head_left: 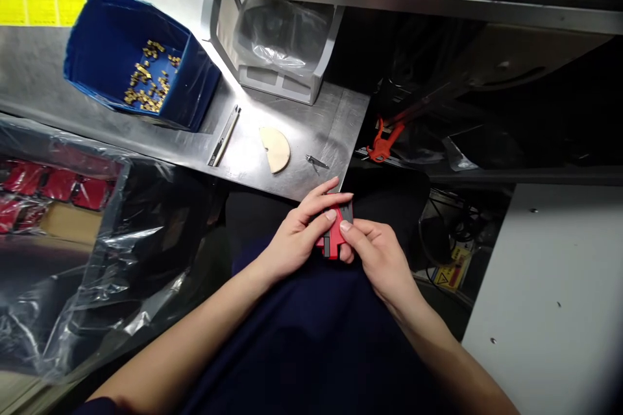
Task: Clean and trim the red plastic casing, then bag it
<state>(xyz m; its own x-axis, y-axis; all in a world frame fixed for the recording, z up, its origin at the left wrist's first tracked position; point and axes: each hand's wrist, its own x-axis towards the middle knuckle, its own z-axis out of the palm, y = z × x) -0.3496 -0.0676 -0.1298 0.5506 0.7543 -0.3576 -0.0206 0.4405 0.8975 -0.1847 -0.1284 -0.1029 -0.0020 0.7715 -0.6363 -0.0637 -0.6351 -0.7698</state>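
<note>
Over my lap, near the front edge of the metal bench, a small red and dark grey plastic part (335, 238) is held between both hands. My left hand (304, 227) grips it from the left, thumb on its face and fingers across its top. From the right, my right hand (374, 249) pinches it, the thumb pressing on its face and the fingertips behind. Parts of the piece are hidden by the fingers. On the bench just beyond lie a nail clipper (317, 161), a pale half-round disc (275, 149) and a slim pen-like tool (224, 136).
A blue bin (195, 87) with small brass pieces stands on the metal bench (248, 175). Behind is a grey bin (311, 87) with a clear bag. At left, a plastic-lined box holds red parts (58, 185). An orange tool (382, 146) hangs right; a white panel (549, 272) stands beyond.
</note>
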